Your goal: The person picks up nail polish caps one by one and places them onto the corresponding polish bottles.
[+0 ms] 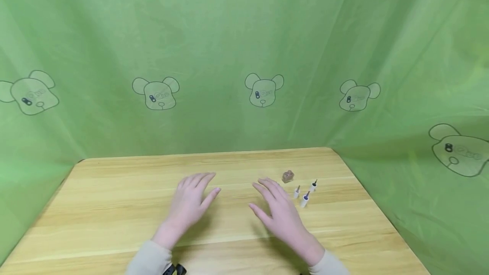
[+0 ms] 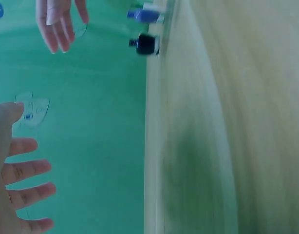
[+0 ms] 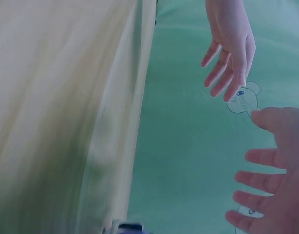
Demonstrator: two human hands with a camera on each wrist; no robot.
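My left hand (image 1: 189, 200) hovers over the middle-left of the wooden table, fingers spread and loosely bent, with nothing in it. Across from it, my right hand (image 1: 277, 208) hangs above the wood in the same relaxed way, also holding nothing. Just beyond the right hand stand small white bottle-like pieces with narrow coloured tops: one brownish (image 1: 297, 192), one purple (image 1: 305, 199) and one black-topped piece (image 1: 313, 186). Behind them sits a small reddish-brown lump (image 1: 288, 176), its kind unclear. In the left wrist view a dark bottle-like piece (image 2: 146, 44) shows near the table edge.
The wooden table (image 1: 114, 207) reaches back to a green curtain (image 1: 214, 46) printed with bear heads, which hangs behind it and along its sides. A black band (image 1: 175, 269) shows at the left wrist.
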